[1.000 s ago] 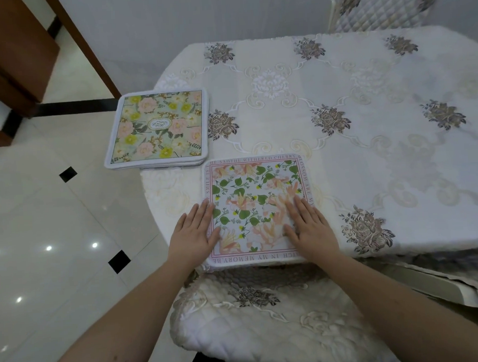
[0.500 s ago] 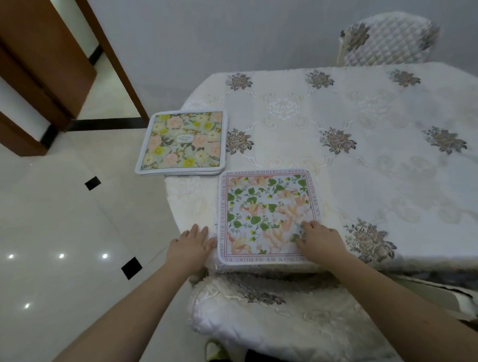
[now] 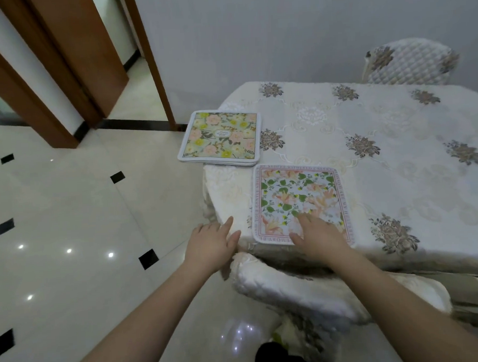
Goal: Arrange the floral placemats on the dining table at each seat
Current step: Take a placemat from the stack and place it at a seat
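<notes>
One placemat (image 3: 300, 202) lies flat at the near seat, right hand (image 3: 317, 237) resting on its 6 o'clock edge with loose fingers; left hand (image 3: 212, 244), relaxed and empty, sits beside it. The stack (image 3: 220, 139) at 10 o'clock waits for the other seats

Near square placemat (image 3: 300, 202): white, pink border with lettering, green leaves, peach blossoms. Far-left stack of placemats (image 3: 220, 139): pale green top, pink and yellow flowers, white edge. Cream tablecloth (image 3: 397, 156): grey-brown floral motifs. Glossy cream floor tiles (image 3: 67, 206): black diamond insets.
</notes>
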Available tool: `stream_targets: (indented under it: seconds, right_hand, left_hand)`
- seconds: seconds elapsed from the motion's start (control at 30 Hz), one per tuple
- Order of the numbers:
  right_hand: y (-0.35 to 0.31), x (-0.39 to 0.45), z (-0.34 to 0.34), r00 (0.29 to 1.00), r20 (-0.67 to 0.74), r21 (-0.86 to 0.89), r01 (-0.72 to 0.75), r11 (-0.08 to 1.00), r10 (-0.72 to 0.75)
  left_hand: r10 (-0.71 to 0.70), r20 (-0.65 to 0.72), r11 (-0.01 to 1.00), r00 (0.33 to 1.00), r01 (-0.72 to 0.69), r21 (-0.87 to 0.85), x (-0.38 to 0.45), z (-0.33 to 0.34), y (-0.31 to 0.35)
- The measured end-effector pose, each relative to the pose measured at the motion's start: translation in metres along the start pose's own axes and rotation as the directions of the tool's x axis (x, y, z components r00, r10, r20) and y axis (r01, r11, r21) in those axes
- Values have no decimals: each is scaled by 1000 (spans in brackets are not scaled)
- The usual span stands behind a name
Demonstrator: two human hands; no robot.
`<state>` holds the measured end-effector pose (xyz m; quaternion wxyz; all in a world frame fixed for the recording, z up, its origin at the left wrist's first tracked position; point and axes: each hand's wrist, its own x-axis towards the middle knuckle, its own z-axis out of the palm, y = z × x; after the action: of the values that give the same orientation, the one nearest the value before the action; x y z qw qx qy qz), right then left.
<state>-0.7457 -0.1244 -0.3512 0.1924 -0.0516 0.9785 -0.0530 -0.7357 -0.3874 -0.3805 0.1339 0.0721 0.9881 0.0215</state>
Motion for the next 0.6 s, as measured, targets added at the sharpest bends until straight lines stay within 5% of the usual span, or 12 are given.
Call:
stream_targets:
  seconds: [0.6]
  right_hand:
    - [-171,-122,40,944,-237,-84,215,973,-230]
  left_hand:
    - [-102,-129,993,986,94,-66,-191,-18,-82]
